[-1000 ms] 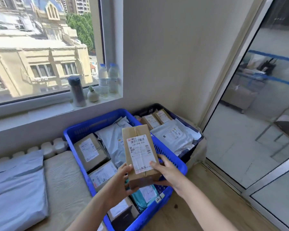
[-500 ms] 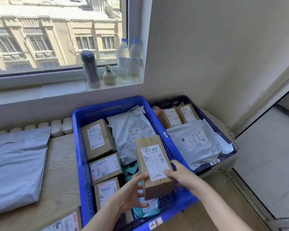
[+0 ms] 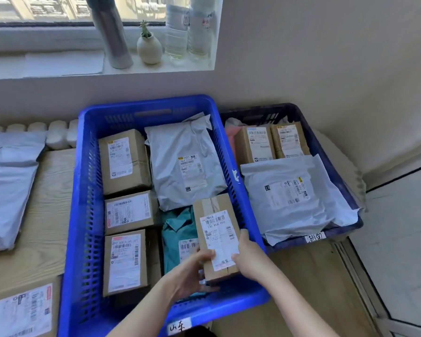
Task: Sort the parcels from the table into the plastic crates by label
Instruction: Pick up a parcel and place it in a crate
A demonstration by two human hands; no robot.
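While holding the cardboard parcel (image 3: 215, 235) low in the blue crate (image 3: 83, 215), over the teal mailer (image 3: 178, 229), gripping its near end: left hand (image 3: 192, 273) curled round 1 edge, right hand (image 3: 249, 256) round the other. Placing step, likely nearly done. Next: seat flat, release both hands.

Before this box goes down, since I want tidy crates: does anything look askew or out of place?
The large grey mailer in the dark crate drapes over its front-right rim. In the blue crate, the teal bag lies crumpled beneath the box held by the left hand and right hand.
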